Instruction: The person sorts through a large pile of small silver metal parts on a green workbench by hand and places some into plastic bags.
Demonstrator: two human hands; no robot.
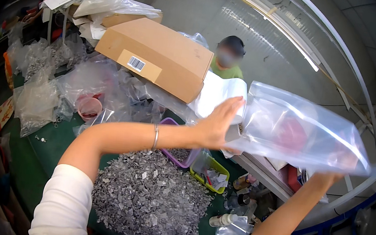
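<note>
A white roll of plastic film (pixel 223 91) rests at the far side of the bench, beside a cardboard box. My left hand (pixel 218 122) is pressed around its near end, fingers stretched up along it; the thumb side is partly hidden. From the roll a clear plastic sheet or bag (pixel 301 128) stretches to the right, slightly blurred. Its far right end is in my right hand (pixel 337 165), seen through the film with the fingers closed on it. Below my arms, a large heap of small grey metal pieces (pixel 152 199) covers the green bench (pixel 43 155).
The cardboard box (pixel 158 55) stands at the back. A purple basket (pixel 186 160) and a yellow-green basket (pixel 222 182) sit beyond the heap. Bottles (pixel 223 220) stand to the right. Bagged parts (pixel 33 105) and a pink cup (pixel 89 106) lie left. A person (pixel 227 60) is behind the bench.
</note>
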